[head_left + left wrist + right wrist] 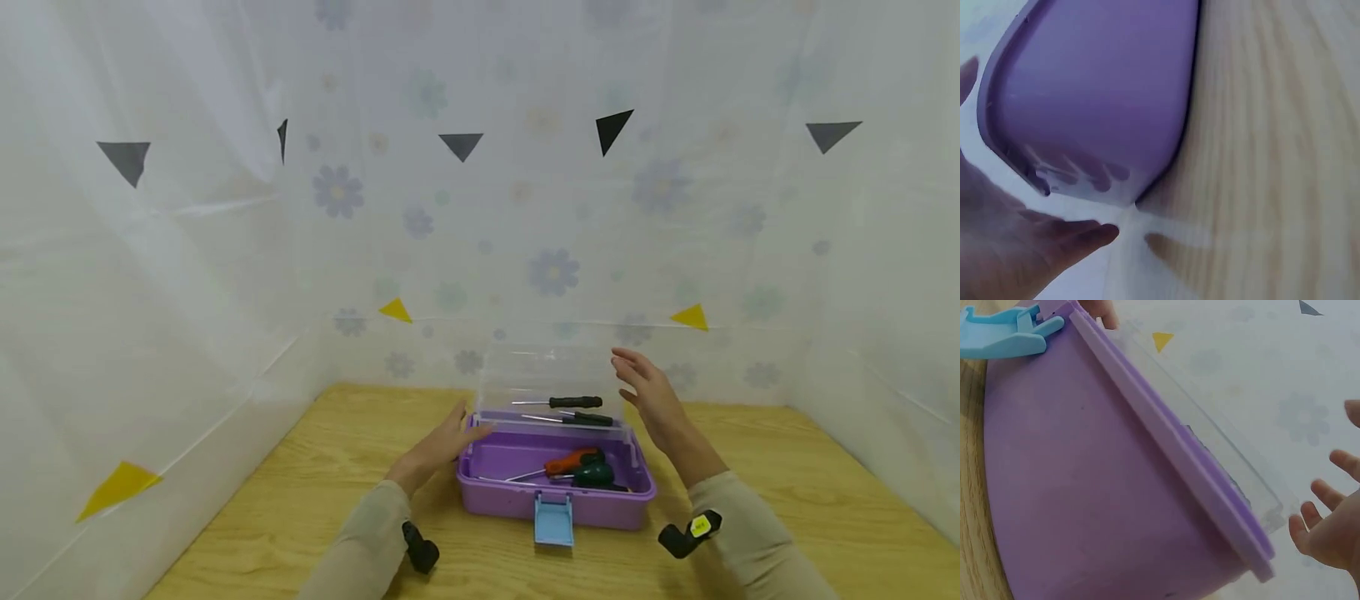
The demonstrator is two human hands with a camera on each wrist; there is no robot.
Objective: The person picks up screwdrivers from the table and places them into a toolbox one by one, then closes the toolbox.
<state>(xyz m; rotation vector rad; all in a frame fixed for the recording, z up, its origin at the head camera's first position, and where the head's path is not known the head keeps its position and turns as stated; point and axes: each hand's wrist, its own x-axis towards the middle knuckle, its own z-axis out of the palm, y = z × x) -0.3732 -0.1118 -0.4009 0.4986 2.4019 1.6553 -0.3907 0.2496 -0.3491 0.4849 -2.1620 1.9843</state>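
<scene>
Sitting nearest on the wooden table (750,467), a purple toolbox (517,500) faces the person with its pale blue latch (553,521) hanging down the front wall. Its clear lid (551,375) stands raised at the back. Inside the purple tub lie an orange-handled screwdriver (572,461) and a dark green-handled tool (592,476) just beside it; farther back, on a clear tray along the rear edge, two black-handled screwdrivers (576,402) lie side by side.

At the box's left rear corner, the left hand (450,440) rests with straight, relaxed fingers touching the rim; the left wrist view shows its fingertips (1094,234) low beside the purple wall, gripping nothing. On the other side the right hand (648,392) is raised just beside the lid's right edge, fingers spread loose and holding nothing; whether it touches the lid cannot be told.

Beyond the table hang white sheets printed with faint flowers and dotted with yellow and black triangles (461,145).
</scene>
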